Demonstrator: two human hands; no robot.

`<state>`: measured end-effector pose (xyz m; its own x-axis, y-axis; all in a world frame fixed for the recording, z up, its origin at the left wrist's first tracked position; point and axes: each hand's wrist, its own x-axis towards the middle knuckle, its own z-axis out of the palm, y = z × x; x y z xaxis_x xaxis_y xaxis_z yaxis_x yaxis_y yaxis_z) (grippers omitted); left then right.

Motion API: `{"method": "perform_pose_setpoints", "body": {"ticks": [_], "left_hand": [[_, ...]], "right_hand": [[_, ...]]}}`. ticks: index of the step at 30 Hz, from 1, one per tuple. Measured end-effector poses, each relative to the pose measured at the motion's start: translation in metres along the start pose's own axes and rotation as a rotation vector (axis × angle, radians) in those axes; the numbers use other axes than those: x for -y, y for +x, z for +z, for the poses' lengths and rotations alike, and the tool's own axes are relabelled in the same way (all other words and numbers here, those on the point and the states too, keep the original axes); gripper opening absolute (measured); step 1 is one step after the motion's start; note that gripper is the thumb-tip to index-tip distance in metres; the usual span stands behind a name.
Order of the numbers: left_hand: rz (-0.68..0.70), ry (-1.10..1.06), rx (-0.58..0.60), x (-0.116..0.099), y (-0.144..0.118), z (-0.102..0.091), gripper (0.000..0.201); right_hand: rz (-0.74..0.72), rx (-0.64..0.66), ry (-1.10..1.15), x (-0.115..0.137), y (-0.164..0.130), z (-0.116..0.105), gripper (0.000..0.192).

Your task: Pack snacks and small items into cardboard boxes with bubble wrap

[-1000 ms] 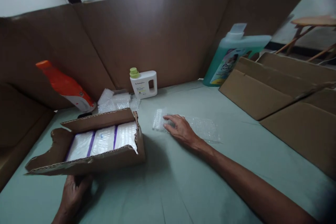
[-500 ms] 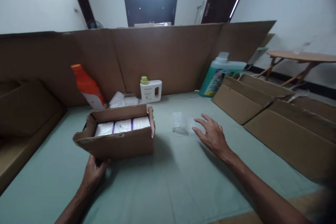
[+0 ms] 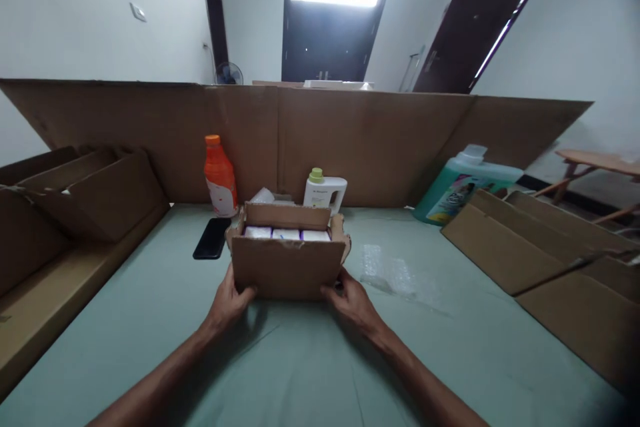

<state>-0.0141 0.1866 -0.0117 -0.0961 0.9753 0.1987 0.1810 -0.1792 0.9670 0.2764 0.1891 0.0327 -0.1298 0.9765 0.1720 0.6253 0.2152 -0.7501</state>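
Your left hand (image 3: 230, 303) and right hand (image 3: 355, 300) grip box (image 3: 287, 270) by lower corners; fingers (image 3: 249, 294) partly closed, some hidden. Box between them, packs (image 3: 287, 235) inside; bubble wrap (image 3: 395, 272) right of right fingers. Step looks like two-handed hold; next move calls for level, even support.

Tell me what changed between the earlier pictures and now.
The right hand left the bubble wrap and now holds the right end of the cardboard box. The box shifted rightward; the black phone now shows fully. The left hand still holds the box; the orange bottle stayed put.
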Motion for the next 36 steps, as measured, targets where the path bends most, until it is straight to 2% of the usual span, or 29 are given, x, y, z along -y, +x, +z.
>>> {"method": "perform_pose_setpoints", "body": {"ticks": [3, 6, 8, 10, 14, 16, 18, 20, 22, 24, 27, 29, 31, 33, 36], "left_hand": [[-0.011, -0.005, -0.011, -0.004, 0.029, 0.014, 0.069], [-0.026, -0.003, -0.009, -0.003, 0.031, 0.022, 0.071], [-0.043, -0.013, -0.012, 0.001, 0.016, 0.019, 0.076], [-0.094, -0.011, -0.024, 0.006, -0.007, 0.01, 0.081], [-0.161, 0.073, -0.002, 0.013, -0.054, -0.008, 0.08], [-0.154, 0.115, 0.018, 0.013, -0.069, -0.011, 0.081], [-0.164, 0.149, 0.021, 0.011, -0.077, -0.011, 0.083], [-0.168, 0.182, 0.018, 0.01, -0.079, -0.01, 0.082], [-0.134, 0.229, 0.019, 0.01, -0.08, -0.01, 0.076], [-0.073, 0.291, 0.017, 0.009, -0.083, -0.012, 0.067], [0.005, 0.347, 0.036, 0.002, -0.097, -0.012, 0.054], [0.044, 0.348, 0.092, -0.009, -0.111, -0.006, 0.051], [0.101, 0.351, 0.187, -0.022, -0.125, 0.004, 0.054], [0.177, 0.373, 0.283, -0.034, -0.137, 0.014, 0.066], [0.27, 0.431, 0.364, -0.04, -0.147, 0.027, 0.087]], "right_hand": [[0.009, -0.053, -0.02, -0.004, 0.022, 0.002, 0.044], [-0.011, -0.097, -0.035, -0.011, 0.024, 0.005, 0.052], [-0.031, -0.13, -0.053, -0.019, 0.01, 0.001, 0.055], [-0.047, -0.177, -0.07, -0.031, -0.011, -0.011, 0.051], [-0.073, -0.294, -0.379, -0.066, -0.04, -0.051, 0.037], [-0.059, -0.305, -0.519, -0.082, -0.038, -0.067, 0.043], [-0.036, -0.281, -0.554, -0.092, -0.028, -0.077, 0.046], [-0.034, -0.244, -0.586, -0.095, -0.017, -0.08, 0.035], [-0.055, -0.199, -0.603, -0.09, -0.013, -0.078, 0.024], [-0.098, -0.154, -0.604, -0.078, -0.02, -0.072, 0.024], [-0.183, -0.085, -0.579, -0.046, -0.048, -0.053, 0.024], [-0.256, -0.034, -0.535, -0.018, -0.073, -0.034, 0.023], [-0.334, 0.006, -0.459, 0.01, -0.097, -0.014, 0.023], [-0.408, 0.06, -0.374, 0.033, -0.115, 0.001, 0.022], [-0.452, 0.154, -0.265, 0.044, -0.128, 0.003, 0.022]]}}
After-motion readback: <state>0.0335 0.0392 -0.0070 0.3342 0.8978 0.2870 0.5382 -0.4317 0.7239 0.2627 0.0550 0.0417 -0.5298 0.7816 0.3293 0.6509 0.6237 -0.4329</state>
